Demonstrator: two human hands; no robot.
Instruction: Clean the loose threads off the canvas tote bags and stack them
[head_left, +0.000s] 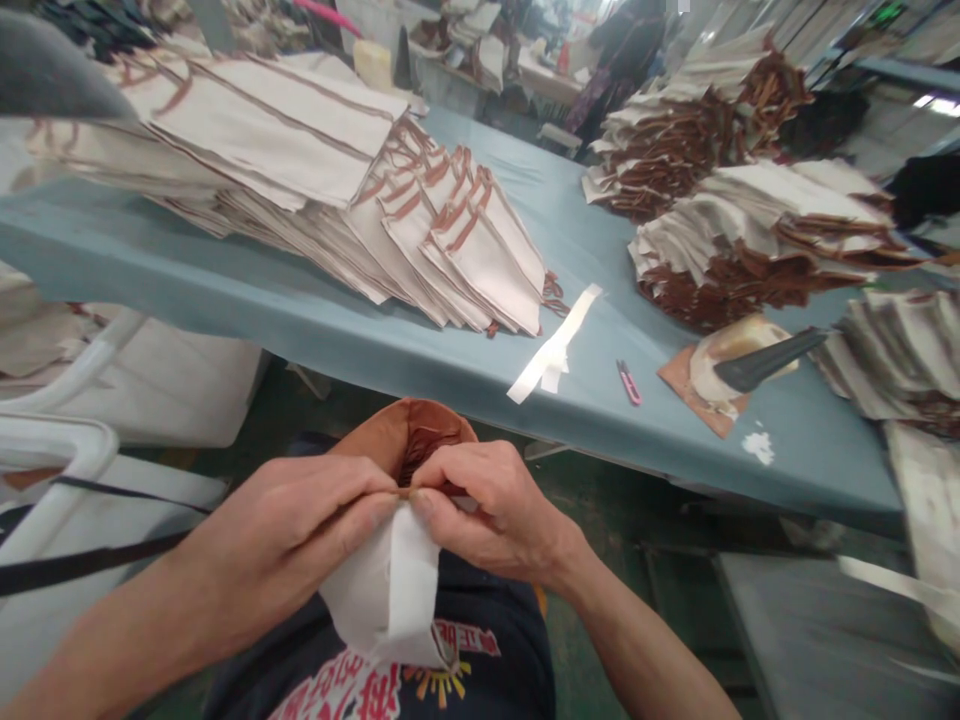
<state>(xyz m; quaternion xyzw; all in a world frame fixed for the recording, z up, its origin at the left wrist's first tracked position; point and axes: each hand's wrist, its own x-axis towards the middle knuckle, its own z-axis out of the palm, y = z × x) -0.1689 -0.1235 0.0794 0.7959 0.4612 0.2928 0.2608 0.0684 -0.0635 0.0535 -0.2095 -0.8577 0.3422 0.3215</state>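
Observation:
A white and brown cloth piece [375, 600] is pinched between my two hands above my lap. My left hand [322, 520] is closed on its brown edge, thumb against fingers. Right beside it, my right hand [487, 510] grips the same edge, and the fingertips of both hands almost meet. White fabric hangs below the pinch, and a gathered brown part [390, 435] shows behind the hands. How the cloth is folded inside my fingers is hidden.
On the blue table [480, 370] lie a stack of cream cloth bags [277, 130], white strips [555, 345], pink thread snips [628, 382] and a dark-handled tool [769, 360] at a cream container. Brown and cream piles [750, 240] stand right. A white frame [97, 440] is left. A person [622, 60] is behind.

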